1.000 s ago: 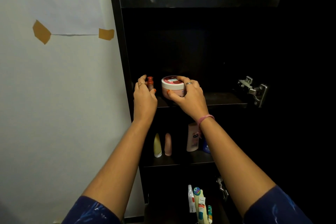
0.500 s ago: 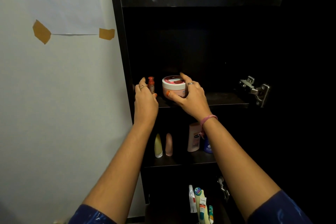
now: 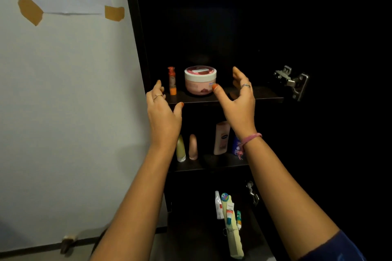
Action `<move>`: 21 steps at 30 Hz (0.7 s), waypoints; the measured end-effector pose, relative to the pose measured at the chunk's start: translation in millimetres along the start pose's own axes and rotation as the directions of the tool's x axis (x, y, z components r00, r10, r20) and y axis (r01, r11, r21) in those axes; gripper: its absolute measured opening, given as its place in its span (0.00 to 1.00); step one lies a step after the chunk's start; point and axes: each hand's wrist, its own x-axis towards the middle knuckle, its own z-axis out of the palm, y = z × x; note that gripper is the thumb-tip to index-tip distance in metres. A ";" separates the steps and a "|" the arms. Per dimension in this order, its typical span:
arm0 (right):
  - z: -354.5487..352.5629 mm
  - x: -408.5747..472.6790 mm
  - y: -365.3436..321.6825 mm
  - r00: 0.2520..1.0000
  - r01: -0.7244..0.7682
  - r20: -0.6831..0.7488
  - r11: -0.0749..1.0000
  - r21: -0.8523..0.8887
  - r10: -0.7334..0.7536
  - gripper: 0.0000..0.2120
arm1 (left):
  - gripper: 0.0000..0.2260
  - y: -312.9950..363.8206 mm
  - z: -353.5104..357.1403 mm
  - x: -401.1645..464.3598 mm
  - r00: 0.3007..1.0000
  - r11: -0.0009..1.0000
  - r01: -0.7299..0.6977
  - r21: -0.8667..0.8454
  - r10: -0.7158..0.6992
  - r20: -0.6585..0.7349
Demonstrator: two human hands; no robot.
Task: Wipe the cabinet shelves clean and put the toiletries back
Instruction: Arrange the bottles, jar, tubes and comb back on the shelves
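Jar [image 3: 200, 80] now released on shelf [image 3: 263, 96] front edge, right hand [image 3: 238, 99] withdrawn, fingers spread; left hand [image 3: 163, 112] off orange tube [image 3: 172, 80], open

Single head-worn view — faces forward and slightly down into the dark cabinet [image 3: 135, 27], close, within arm's reach of its shelves [image 3: 265, 96].

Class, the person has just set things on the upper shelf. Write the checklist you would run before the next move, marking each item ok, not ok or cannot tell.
1. Round pink cream jar with white lid upright on the dark upper shelf: ok.
2. Slim orange-capped tube standing upright left of the jar: ok.
3. Left hand free, holding nothing: ok.
4. Right hand open; thumb clear of the jar: cannot tell.
5. Shelf wiped clean: cannot tell, too dark.
6. Middle shelf bottles upright: ok.
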 end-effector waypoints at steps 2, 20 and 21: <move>-9.6 -13.2 0.5 0.999 -0.030 -0.030 0.998 0.057 0.032 0.26 | 0.30 -6.5 -5.2 -20.9 1.000 0.996 0.013 -0.085 -0.012 0.013; -83.4 -189.1 204.1 0.766 -0.640 -0.138 0.764 -0.084 0.627 0.07 | 0.18 -142.6 93.9 -195.9 0.696 0.899 0.430 0.084 -0.390 0.603; -85.2 -194.6 217.8 0.728 -0.686 -0.138 0.715 -0.135 0.672 0.07 | 0.17 -151.4 103.5 -202.9 0.645 0.877 0.465 0.124 -0.431 0.631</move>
